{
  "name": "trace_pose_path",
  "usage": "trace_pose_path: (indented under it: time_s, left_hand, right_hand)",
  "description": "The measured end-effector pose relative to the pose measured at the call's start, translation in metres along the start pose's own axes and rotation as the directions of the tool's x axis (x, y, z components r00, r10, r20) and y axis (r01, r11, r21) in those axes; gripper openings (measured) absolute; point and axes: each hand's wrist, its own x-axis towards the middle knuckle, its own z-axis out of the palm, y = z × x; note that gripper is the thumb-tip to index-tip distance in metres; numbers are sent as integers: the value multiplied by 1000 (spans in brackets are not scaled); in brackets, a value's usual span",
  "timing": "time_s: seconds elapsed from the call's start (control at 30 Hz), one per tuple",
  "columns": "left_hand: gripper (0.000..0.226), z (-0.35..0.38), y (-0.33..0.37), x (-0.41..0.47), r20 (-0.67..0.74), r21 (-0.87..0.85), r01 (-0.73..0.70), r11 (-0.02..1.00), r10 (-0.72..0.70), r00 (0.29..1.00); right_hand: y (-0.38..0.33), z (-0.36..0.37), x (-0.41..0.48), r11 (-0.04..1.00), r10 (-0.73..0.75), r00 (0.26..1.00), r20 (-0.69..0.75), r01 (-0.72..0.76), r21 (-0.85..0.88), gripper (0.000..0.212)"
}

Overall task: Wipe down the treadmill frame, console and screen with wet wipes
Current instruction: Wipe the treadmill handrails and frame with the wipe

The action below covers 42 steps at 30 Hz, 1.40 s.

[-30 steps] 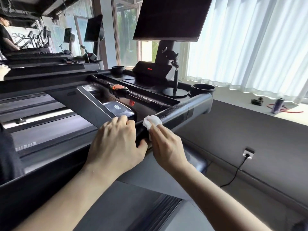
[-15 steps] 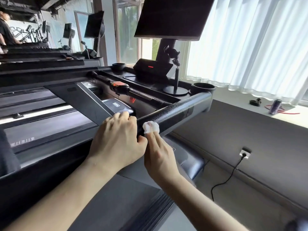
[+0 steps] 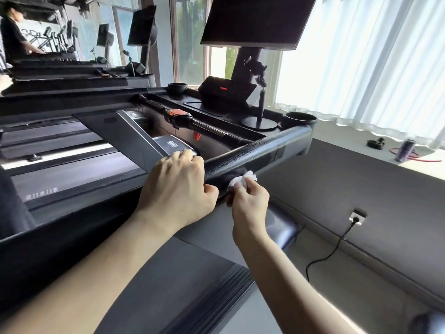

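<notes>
Our left hand (image 3: 177,186) grips the treadmill's black handrail (image 3: 255,153); just right of it, our right hand (image 3: 249,201) pinches a balled white wipe (image 3: 242,180) against the rail's underside.

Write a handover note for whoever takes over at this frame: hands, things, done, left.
Left hand grips the handrail at its near end.
Right hand pinches a crumpled wet wipe against the handrail's outer side, right beside the left hand.
Done: wiping of this rail is under way.
To do: the rail's stretch toward the cup holder, then the console and the screen; nothing shows either as wiped.
</notes>
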Motion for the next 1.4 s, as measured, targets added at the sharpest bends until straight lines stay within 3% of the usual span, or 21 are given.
trace_pose_path:
  time_s: [0.07, 0.23, 0.47, 0.57, 0.7, 0.97, 1.17, 1.4]
  left_hand:
    - [24, -1, 0, 0, 10, 7, 6, 1000, -6, 1000]
    - [25, -6, 1, -1, 44, 2, 24, 1000, -24, 999]
    - [22, -10, 3, -3, 55, -12, 53, 998, -53, 997]
    - [24, -11, 4, -3, 72, 11, 46, 999, -47, 996]
    - [43, -12, 2, -3, 119, 48, 60, 997, -65, 991]
    - [58, -9, 30, 27, 64, 70, 121, 990, -126, 990]
    - [66, 10, 62, 68, 171, 108, 103, 989, -120, 978]
    - [64, 15, 73, 86, 228, 169, 222, 960, -257, 939]
  right_hand:
    - [-7, -4, 7, 988, 123, 992, 33, -126, 87, 40]
    - [-4, -19, 52, 916, 389, 918, -72, -378, 132, 35]
    - [-2, -34, 39, 819, 543, 825, 156, -561, 115, 25]
    - [2, -46, 53, 811, 563, 813, 146, -578, 90, 25]
    - [12, -60, 59, 817, 561, 810, 170, -575, 44, 19]
    - [32, -62, 95, 689, 600, 786, 148, -602, 404, 21]
    - [27, -62, 79, 802, 521, 798, 302, -579, 145, 22]
    - [17, -92, 139, 808, 522, 842, 136, -539, 236, 39]
